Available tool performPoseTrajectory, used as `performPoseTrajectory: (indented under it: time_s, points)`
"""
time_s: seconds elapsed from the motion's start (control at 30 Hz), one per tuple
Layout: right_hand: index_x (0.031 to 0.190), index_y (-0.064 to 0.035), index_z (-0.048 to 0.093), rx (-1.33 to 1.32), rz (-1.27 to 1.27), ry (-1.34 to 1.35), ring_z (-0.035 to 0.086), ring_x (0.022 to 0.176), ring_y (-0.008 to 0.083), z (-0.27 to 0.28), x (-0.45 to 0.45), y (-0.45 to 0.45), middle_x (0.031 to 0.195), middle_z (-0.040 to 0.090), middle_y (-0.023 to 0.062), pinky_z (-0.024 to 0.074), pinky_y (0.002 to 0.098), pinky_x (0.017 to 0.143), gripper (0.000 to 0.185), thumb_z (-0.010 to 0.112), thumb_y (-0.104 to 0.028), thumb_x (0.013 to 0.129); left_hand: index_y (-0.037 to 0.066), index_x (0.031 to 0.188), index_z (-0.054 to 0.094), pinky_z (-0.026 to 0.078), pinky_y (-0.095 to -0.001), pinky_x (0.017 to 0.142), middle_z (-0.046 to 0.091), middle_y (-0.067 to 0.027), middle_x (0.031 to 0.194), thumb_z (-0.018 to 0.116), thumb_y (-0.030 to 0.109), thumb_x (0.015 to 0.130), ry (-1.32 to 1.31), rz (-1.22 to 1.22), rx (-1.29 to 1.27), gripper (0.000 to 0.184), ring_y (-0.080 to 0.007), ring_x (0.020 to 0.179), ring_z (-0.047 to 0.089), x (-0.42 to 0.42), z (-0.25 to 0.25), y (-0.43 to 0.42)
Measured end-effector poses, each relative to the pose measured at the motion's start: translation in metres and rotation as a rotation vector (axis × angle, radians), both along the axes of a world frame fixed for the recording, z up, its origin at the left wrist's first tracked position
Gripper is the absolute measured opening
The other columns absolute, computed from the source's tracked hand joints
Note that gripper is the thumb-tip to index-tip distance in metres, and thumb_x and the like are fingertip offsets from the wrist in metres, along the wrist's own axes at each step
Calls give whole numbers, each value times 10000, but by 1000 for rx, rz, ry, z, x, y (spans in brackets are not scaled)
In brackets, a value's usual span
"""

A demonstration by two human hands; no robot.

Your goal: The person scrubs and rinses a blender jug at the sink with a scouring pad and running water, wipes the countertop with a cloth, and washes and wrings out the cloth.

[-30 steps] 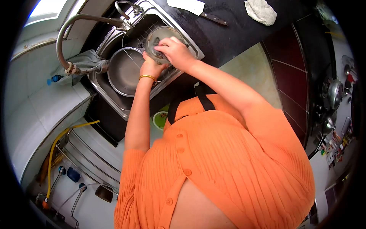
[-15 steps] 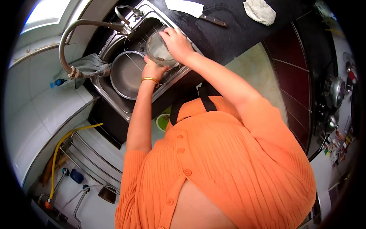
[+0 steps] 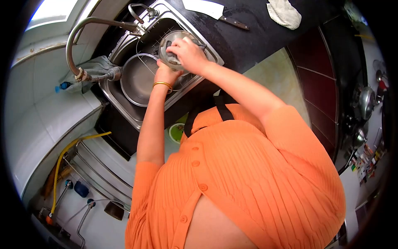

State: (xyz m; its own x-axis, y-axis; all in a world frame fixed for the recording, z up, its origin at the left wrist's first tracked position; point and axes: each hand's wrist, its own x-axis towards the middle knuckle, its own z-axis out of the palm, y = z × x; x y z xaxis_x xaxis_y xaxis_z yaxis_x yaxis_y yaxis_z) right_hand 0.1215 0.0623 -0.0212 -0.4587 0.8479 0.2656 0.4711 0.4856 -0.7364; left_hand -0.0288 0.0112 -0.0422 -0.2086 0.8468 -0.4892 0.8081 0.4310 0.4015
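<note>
My left hand [image 3: 166,74] grips the near rim of a clear, round glass bowl-like vessel [image 3: 162,53] over the sink. Across its top reaches my right hand [image 3: 188,53], fingers curled and closed on a dark grey piece [image 3: 171,55] that is mostly hidden; I cannot tell whether it is a cloth or a pad. Below and left of the vessel, a wide metal basin [image 3: 137,85] stands in the sink [image 3: 137,123]. A wire rack [image 3: 161,36] shows under the hands.
A flexible faucet [image 3: 71,50] arches over the sink's left side. On the dark counter [image 3: 248,45] lie a cleaver [image 3: 207,8] and a pale cloth [image 3: 284,14]. A green container [image 3: 176,132] stands below, near my waist. Pans [image 3: 366,101] are at the far right.
My right hand has shifted inward from the vessel's far rim, its fingers now bent over the opening with a dark grey piece showing. My left hand keeps its hold; the vessel has turned slightly.
</note>
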Motion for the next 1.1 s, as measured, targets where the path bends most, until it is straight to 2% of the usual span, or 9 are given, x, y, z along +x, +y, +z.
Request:
performPoseTrajectory:
  time_s: [0.07, 0.13, 0.37, 0.43, 0.7, 0.8, 0.9, 1.0, 1.1]
  points:
    - [969, -151, 666, 3, -6, 26, 543, 951, 269, -2, -7, -3, 986, 574, 35, 496, 365, 799, 200, 570, -128, 795, -123, 1141, 309, 499, -328, 480, 636, -199, 784, 810, 264, 658, -21, 20, -13, 797, -251, 574, 645, 3, 5, -3]
    - [948, -153, 679, 33, -81, 45, 543, 947, 269, -3, -17, 1, 985, 576, 36, 492, 368, 792, 197, 572, -122, 786, -150, 1189, 240, 502, -388, 819, 610, -318, 1018, 818, 346, 647, -21, 57, -195, 935, -399, 972, 625, 15, 35, 6]
    - [890, -154, 686, -47, 100, 71, 530, 911, 260, -4, -4, 4, 949, 570, 24, 478, 358, 786, 229, 561, -17, 757, -144, 1189, 256, 502, -387, 816, 610, -317, 1025, 815, 345, 641, -64, 76, -158, 923, -397, 980, 623, 5, 14, 1]
    - [859, -165, 690, -25, 186, 24, 529, 911, 252, 1, 4, 8, 940, 567, 16, 474, 344, 788, 209, 570, -29, 756, -112, 1166, 293, 492, -325, 453, 628, -202, 795, 805, 237, 663, -24, 40, -34, 798, -237, 554, 638, 3, 2, -4]
    - [772, -129, 612, 38, 160, -90, 529, 928, 260, -9, 62, 23, 946, 569, 17, 473, 345, 793, 134, 563, -11, 733, -56, 1143, 288, 485, -308, 405, 606, -165, 810, 815, 156, 653, -94, 59, -24, 750, -197, 512, 607, -9, -11, -7]
    - [820, -94, 634, -2, -31, 67, 545, 915, 250, -23, 59, 22, 943, 574, 49, 459, 324, 811, 169, 527, 17, 750, -56, 1223, 226, 524, -383, 739, 636, -245, 931, 836, 265, 632, -106, 76, -61, 908, -340, 811, 661, -3, 2, -2]
    - [875, -48, 645, -295, -311, 379, 559, 898, 227, -21, 58, 22, 937, 575, 80, 443, 297, 818, 207, 481, 32, 777, -62, 1151, 381, 508, -354, 557, 624, -147, 769, 808, 207, 664, -333, 277, -109, 702, -224, 568, 605, -4, 23, -1]
    - [944, -18, 647, -427, -317, 469, 562, 915, 174, -2, 59, 4, 964, 574, 75, 435, 276, 827, 215, 470, 20, 828, -15, 741, 591, 420, -277, 465, 569, -58, 653, 706, 89, 716, -748, 468, -22, 157, -138, 486, 519, -6, 43, -4]
    - [1002, -58, 663, -360, -303, 567, 572, 898, 220, 6, 45, -6, 956, 579, 99, 456, 295, 803, 221, 513, -16, 847, -13, 779, 581, 433, -280, 492, 554, -60, 643, 678, 114, 744, -927, 690, -87, 164, -145, 517, 527, -15, 53, -13]
